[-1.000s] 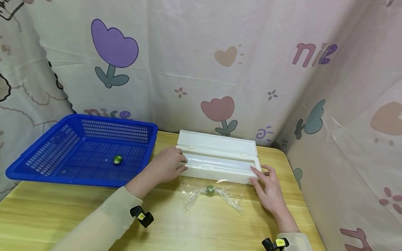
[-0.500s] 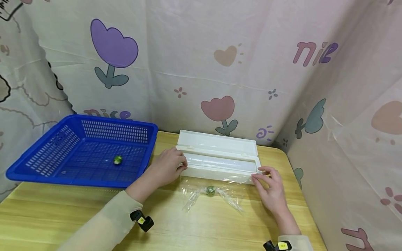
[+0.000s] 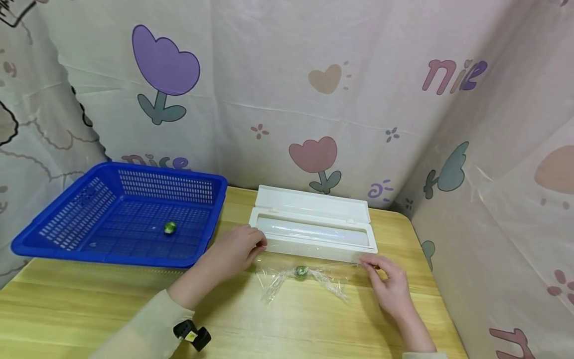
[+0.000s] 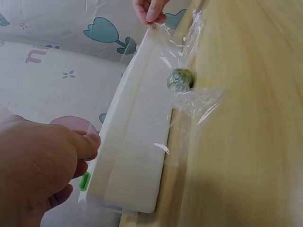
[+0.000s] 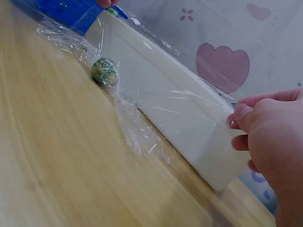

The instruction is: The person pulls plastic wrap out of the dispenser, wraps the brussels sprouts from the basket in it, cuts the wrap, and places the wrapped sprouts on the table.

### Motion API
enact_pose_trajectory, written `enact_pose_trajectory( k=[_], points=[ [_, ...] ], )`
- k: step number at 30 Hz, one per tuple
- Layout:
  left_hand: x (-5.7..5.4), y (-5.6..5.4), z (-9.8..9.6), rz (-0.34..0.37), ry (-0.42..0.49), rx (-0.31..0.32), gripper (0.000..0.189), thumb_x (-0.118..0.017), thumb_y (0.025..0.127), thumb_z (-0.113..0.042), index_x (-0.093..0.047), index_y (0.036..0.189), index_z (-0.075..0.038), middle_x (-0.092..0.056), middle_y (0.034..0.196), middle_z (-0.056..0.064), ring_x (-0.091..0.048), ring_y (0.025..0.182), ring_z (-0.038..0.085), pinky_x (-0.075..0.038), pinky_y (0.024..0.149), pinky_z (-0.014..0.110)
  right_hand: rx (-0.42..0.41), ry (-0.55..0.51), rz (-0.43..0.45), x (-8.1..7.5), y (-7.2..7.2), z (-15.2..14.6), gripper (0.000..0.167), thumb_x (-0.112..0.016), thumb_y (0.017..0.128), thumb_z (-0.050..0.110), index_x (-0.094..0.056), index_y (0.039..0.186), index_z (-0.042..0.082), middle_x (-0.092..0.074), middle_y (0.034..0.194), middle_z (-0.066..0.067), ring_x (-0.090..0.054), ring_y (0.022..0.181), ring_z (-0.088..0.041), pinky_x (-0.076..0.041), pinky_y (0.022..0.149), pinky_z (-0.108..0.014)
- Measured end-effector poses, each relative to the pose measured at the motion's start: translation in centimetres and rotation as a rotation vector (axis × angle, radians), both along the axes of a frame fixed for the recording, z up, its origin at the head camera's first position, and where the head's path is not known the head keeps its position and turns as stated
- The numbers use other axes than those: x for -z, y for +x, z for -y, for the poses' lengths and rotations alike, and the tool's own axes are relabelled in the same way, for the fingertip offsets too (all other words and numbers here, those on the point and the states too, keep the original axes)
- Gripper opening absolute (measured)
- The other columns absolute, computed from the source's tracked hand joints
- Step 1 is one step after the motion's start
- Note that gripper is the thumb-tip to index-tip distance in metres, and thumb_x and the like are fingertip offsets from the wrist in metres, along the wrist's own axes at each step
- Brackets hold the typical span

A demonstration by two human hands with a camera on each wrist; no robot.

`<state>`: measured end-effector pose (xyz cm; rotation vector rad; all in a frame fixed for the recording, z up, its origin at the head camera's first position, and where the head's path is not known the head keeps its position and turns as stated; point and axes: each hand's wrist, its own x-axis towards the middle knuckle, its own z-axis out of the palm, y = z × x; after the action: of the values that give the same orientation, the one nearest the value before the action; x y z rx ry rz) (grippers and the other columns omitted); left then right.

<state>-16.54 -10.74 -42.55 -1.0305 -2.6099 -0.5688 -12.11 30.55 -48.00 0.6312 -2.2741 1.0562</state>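
In the head view, a white cling film box [image 3: 314,253] lies with its lid tipped back, a roll of cling film [image 3: 311,232] inside. My left hand [image 3: 236,254] pinches the film at the box's left front corner. At the right front corner my right hand [image 3: 389,283] pinches the film's other side between thumb and fingers. The film [image 5: 163,92] spans the two hands across the box front, as the right wrist view shows. Before the box sits a small round green thing [image 3: 301,272], wrapped in clear film with twisted ends [image 4: 201,106].
A blue plastic basket [image 3: 112,258] stands on the left of the wooden table [image 3: 287,324], with another small round green thing [image 3: 170,228] in it. Printed cloth [image 3: 251,75] hangs behind the table and along its sides.
Both hands have come down from over the box to its front edge, drawing the film toward the person. My right hand has gone from spread fingers on the box to a pinch.
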Motion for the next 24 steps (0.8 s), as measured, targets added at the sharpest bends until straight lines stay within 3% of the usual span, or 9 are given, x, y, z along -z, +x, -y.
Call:
enact_pose_trajectory(
  k=[9,16,19,24],
  points=[
    [0.3,2.3,0.6,-0.024,-0.01,0.026,0.01,-0.083,0.092,-0.012,-0.075,0.093,-0.017,-0.067,0.092,-0.007,-0.063,0.091,0.018,-0.055,0.081,0.042,-0.022,0.025,0.094,0.4,1.5,-0.5,0.03,-0.073,0.085,-0.024,-0.078,0.098,0.004,-0.077,0.093,-0.008,-0.07,0.083,-0.015,-0.053,0.076,-0.016],
    [1.6,3.3,1.2,0.017,-0.011,0.061,0.011,-0.082,0.092,-0.012,-0.074,0.094,-0.019,-0.066,0.09,-0.011,-0.06,0.083,0.012,-0.054,0.075,0.036,-0.056,0.061,0.099,0.6,2.5,-0.8,0.034,-0.075,0.084,-0.023,-0.077,0.097,0.008,-0.077,0.094,-0.003,-0.072,0.081,-0.021,-0.055,0.077,-0.016],
    [2.3,3.6,1.4,0.038,-0.032,0.088,0.012,-0.082,0.092,-0.012,-0.074,0.093,-0.021,-0.066,0.09,-0.013,-0.06,0.085,0.011,-0.054,0.076,0.036,-0.074,0.099,0.094,0.9,2.9,-0.9,0.037,-0.076,0.081,-0.024,-0.077,0.096,0.01,-0.077,0.095,-0.001,-0.073,0.085,-0.018,-0.054,0.081,-0.014],
    [3.5,4.2,1.5,0.068,-0.054,0.141,0.011,-0.082,0.093,-0.016,-0.074,0.092,-0.023,-0.063,0.091,-0.014,-0.06,0.089,0.01,-0.055,0.08,0.036,-0.099,0.252,0.085,1.5,3.6,-1.1,0.04,-0.081,0.078,-0.021,-0.076,0.096,0.015,-0.074,0.098,0.006,-0.07,0.09,-0.014,-0.051,0.088,-0.014]
  ],
)
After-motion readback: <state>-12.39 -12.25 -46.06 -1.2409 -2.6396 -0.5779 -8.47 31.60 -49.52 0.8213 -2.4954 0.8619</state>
